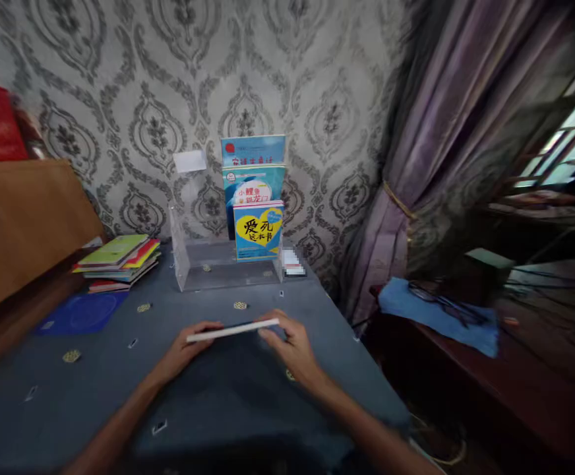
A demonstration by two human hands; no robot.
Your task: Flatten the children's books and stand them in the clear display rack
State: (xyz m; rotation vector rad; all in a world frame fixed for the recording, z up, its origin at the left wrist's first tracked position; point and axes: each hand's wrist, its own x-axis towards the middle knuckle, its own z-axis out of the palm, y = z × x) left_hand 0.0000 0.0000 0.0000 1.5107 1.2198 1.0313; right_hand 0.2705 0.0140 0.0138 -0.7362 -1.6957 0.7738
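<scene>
Between my two hands is a thin book (235, 330), seen almost edge-on, its pale page edge towards me and its covers mostly hidden. My left hand (192, 346) grips its left end, and my right hand (290, 343) pinches the right end with the thumb near me. Beyond them, a clear acrylic book rack (181, 264) stands on the table. Its right side holds a blue book with a yellow heart (259, 231), a teal book (233, 188) behind that, and a taller blue book (252, 148) at the back.
Several stacked books (119, 260) lie left of the rack, behind a flat blue sheet (84, 313). A wooden panel (30, 218) borders the left side. On the right, a blue cloth (416, 307) lies on a dark red surface, past the table's edge and the tied curtain (416, 152).
</scene>
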